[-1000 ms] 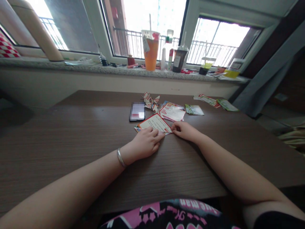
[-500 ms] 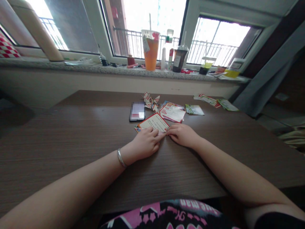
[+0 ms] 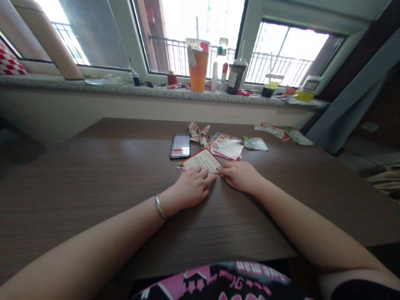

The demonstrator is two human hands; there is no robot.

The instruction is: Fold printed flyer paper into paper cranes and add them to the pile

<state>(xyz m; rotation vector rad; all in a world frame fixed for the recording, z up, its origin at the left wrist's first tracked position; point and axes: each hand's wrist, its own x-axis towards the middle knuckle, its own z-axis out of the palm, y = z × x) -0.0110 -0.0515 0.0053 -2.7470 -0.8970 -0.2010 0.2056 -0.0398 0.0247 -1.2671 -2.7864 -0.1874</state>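
Observation:
A printed paper sheet (image 3: 202, 160) with a red border lies on the table, turned at an angle. Its near edge is folded over, and a strip of the colourful side shows at the left corner. My left hand (image 3: 194, 186) presses on this near edge, the index finger stretched along it and the other fingers curled. At the sheet's right corner, my right hand (image 3: 239, 176) pinches the edge between thumb and fingers. The two hands are close but apart. Part of the fold is hidden beneath my left fingers.
Beyond the sheet lie a phone (image 3: 180, 146), folded striped paper pieces (image 3: 197, 132), a stack of printed sheets (image 3: 227, 146) and green-edged cards (image 3: 255, 143). More paper strips (image 3: 275, 131) lie far right. Cups, including an orange drink (image 3: 198, 68), line the windowsill (image 3: 118, 88).
My right hand has shifted slightly right along the sheet's corner, its fingers drawn in more. My left hand and the sheet stay almost where they were.

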